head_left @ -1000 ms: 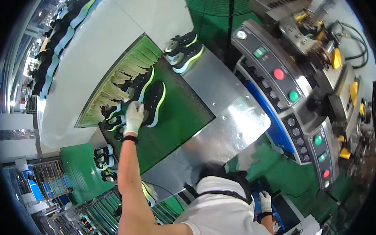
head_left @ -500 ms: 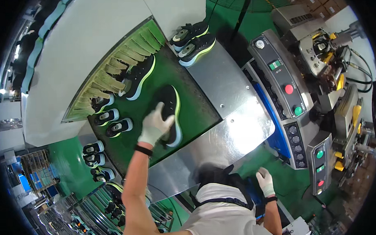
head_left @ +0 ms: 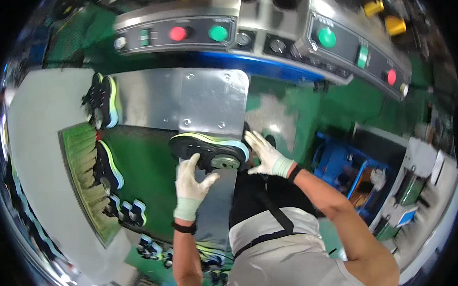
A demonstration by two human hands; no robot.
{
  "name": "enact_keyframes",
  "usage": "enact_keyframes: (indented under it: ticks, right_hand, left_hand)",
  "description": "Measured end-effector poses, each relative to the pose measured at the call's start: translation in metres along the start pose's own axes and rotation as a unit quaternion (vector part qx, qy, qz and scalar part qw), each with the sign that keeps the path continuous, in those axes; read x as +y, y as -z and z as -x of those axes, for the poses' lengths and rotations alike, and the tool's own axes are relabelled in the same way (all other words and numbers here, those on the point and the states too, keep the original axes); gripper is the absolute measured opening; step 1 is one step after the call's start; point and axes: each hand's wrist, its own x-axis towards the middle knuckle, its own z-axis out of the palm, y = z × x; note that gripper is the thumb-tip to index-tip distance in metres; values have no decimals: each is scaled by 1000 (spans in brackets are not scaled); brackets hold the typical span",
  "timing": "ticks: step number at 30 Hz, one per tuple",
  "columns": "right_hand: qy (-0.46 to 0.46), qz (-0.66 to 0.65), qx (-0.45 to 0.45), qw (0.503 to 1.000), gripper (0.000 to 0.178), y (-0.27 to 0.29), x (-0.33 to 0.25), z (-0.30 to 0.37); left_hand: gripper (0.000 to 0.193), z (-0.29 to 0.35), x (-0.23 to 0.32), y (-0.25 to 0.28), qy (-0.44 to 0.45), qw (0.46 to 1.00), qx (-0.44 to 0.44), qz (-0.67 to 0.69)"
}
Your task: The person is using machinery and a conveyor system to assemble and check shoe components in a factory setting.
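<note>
A black sneaker (head_left: 188,144) with a yellow-green to pale-blue sole lies sideways over the metal plate (head_left: 211,204) at the belt's end, heel to the right. A grey-green piece (head_left: 224,162) fills its opening. My left hand (head_left: 191,187), in a white glove, touches the shoe's near side with its fingertips; thumb and fingers are apart. Beyond the heel, my right hand (head_left: 264,154), gloved too, is spread with nothing in it; whether a fingertip meets the heel I cannot tell.
Another sneaker (head_left: 107,167) sits on the green belt (head_left: 144,171) by a fringed curtain (head_left: 84,173). A pair of sneakers (head_left: 104,102) stands on the plate's far left. Control panels (head_left: 180,34) line the far side. A blue cart (head_left: 335,159) is at right.
My view has turned right toward the panels. The sneaker has moved from the belt to the metal plate. My left hand's grip has loosened, and my right hand has come up beside the heel.
</note>
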Motion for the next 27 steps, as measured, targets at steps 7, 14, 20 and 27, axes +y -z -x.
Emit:
enact_keyframes:
  ticks: [7,14,20,27]
  right_hand:
    - [49,31,-19,998,127,-25,15,-50]
    - [-32,-81,19,996,117,-35,4,-49]
    - [21,-169,128,977,107,-71,7,-32]
    - [-31,-152,103,983,93,-69,0,-32]
  left_hand:
    - [70,-93,-71,-33,-306,937,-161,-54]
    - [49,-101,-64,-51,-341,937,-76,-30]
    - [44,-84,-84,-51,-297,949,-95,-45]
    - [41,-81,-76,-43,-299,950,-77,-41]
